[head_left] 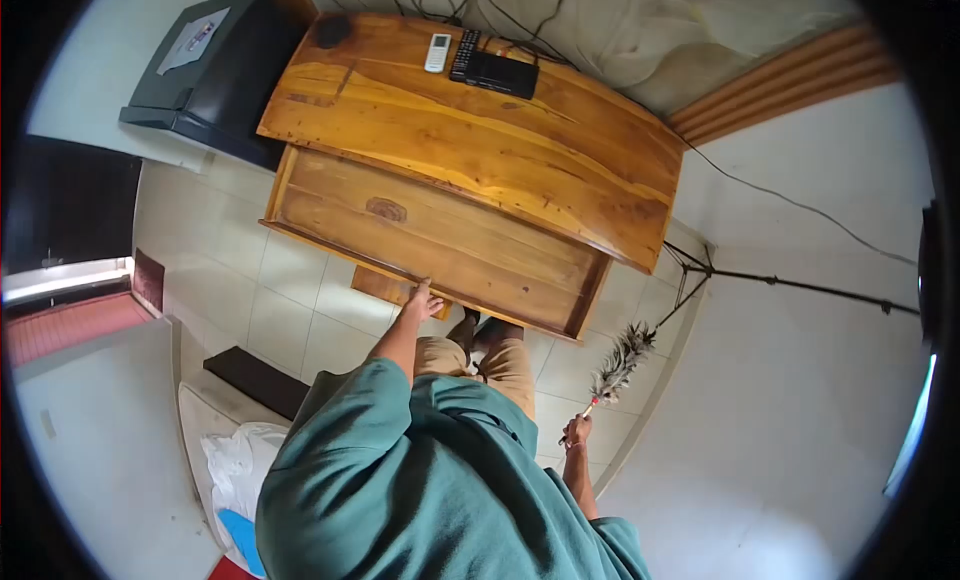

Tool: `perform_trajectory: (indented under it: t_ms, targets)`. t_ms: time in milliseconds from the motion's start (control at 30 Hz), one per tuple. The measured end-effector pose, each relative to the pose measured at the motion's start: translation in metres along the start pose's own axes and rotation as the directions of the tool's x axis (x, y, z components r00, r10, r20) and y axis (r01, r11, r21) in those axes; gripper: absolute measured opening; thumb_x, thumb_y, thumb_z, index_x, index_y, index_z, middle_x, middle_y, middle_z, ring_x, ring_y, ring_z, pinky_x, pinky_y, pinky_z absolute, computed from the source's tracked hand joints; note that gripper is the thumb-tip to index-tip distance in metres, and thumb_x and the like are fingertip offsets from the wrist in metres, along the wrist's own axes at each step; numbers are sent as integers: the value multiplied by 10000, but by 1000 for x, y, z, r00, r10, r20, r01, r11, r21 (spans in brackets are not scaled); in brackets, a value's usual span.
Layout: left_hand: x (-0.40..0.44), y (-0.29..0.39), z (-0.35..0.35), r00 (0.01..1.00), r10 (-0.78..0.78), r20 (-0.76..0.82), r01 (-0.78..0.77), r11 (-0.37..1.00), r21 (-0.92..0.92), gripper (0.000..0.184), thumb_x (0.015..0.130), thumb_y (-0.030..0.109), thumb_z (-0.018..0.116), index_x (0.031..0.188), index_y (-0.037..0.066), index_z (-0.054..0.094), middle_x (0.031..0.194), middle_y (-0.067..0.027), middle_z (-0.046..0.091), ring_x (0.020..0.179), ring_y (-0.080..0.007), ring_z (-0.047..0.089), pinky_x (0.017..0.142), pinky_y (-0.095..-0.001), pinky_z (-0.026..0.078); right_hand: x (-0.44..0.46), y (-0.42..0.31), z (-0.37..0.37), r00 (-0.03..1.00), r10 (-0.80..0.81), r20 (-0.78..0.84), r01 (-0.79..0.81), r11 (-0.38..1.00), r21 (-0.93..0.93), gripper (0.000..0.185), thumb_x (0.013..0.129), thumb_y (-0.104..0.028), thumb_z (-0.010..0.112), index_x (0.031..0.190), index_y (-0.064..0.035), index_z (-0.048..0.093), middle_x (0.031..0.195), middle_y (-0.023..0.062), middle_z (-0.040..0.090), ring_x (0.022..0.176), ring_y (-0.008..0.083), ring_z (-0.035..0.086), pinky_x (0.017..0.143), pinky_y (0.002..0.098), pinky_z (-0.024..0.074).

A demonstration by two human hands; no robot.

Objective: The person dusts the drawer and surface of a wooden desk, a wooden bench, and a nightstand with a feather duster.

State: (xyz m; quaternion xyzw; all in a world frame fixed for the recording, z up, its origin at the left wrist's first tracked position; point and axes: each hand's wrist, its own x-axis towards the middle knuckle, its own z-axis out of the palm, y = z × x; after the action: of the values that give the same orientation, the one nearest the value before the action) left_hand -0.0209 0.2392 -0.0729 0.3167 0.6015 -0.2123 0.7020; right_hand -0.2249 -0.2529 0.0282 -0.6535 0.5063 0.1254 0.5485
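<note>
A wide wooden drawer (450, 235) is pulled out from under the wooden tabletop (480, 145), and its inside shows bare wood. My left hand (423, 300) touches the drawer's front edge, thumb or a finger over the rim and the other fingers below it; they look curled on the edge. Off to the right, away from the drawer, my right hand (577, 431) is wrapped round the handle of a feather duster (622, 364), whose grey feathers point up and to the right.
On the tabletop's back lie a white remote (437, 53), a black remote (464, 55) and a black box (503, 73) with cables behind. A dark small fridge (215, 70) stands left. A black tripod (708, 270) is at the right wall.
</note>
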Motion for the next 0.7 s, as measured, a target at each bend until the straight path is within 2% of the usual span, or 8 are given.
perform_trajectory:
  t_ms: [133,267,367,467,533,600,667,700]
  targets:
    - [-31,13,13,996,80,-48,-83,994,-71,410,916,302,496,1251,100,373,1201,-128,448,1012,-301,522,818,-452,531,-9,-48,9,1000,23,15,-23,999,-36,112,899,-161,402,835,-71,425,521,-18,376,362,93,344,314,264,320]
    - [-21,8,21,956,277,-102,-275,961,32,327,923,242,482,1182,50,429,1107,-141,538,916,-301,599,705,-451,582,23,-58,8,977,-212,-14,199,934,-298,46,867,-84,410,837,-56,433,598,7,401,474,116,377,418,272,348]
    - [-18,11,30,948,205,-243,-222,974,-47,350,901,260,522,1163,40,448,1115,-132,554,842,-294,636,566,-387,600,73,-48,3,954,-299,36,296,909,-292,164,709,14,349,833,-36,444,697,32,424,600,134,386,540,273,365]
    - [-18,8,41,923,223,-312,-217,975,56,299,841,161,601,1071,-5,506,991,-102,622,869,-240,632,633,-364,594,79,-84,2,950,-294,108,313,863,-396,134,712,-16,371,823,-16,447,689,45,432,573,146,395,519,278,364]
    - [21,-3,33,910,341,-238,-306,936,174,280,864,168,573,1098,29,506,999,-108,614,844,-256,639,615,-375,596,80,-99,6,952,-279,126,305,828,-470,130,711,-36,381,816,-7,453,675,50,439,545,149,394,497,277,360]
    - [62,-8,21,828,557,-70,-502,791,350,266,887,175,545,1124,62,505,1007,-114,606,818,-273,645,597,-386,597,104,-72,15,879,-441,179,475,784,-399,138,711,-56,389,812,-5,468,649,51,449,525,155,402,475,284,361]
    - [26,7,43,932,355,-76,-354,935,27,246,873,108,541,1115,72,515,1005,-103,611,853,-264,641,660,-381,591,113,-78,3,865,-464,188,499,768,-400,142,714,-72,396,810,-6,478,635,51,456,524,161,419,472,292,368]
    - [14,17,49,957,287,-49,-286,958,10,315,874,74,503,1188,81,477,1103,-97,576,914,-256,629,711,-366,582,102,-91,5,894,-413,173,447,790,-420,142,717,-78,399,809,-8,481,635,51,458,533,164,432,480,297,375]
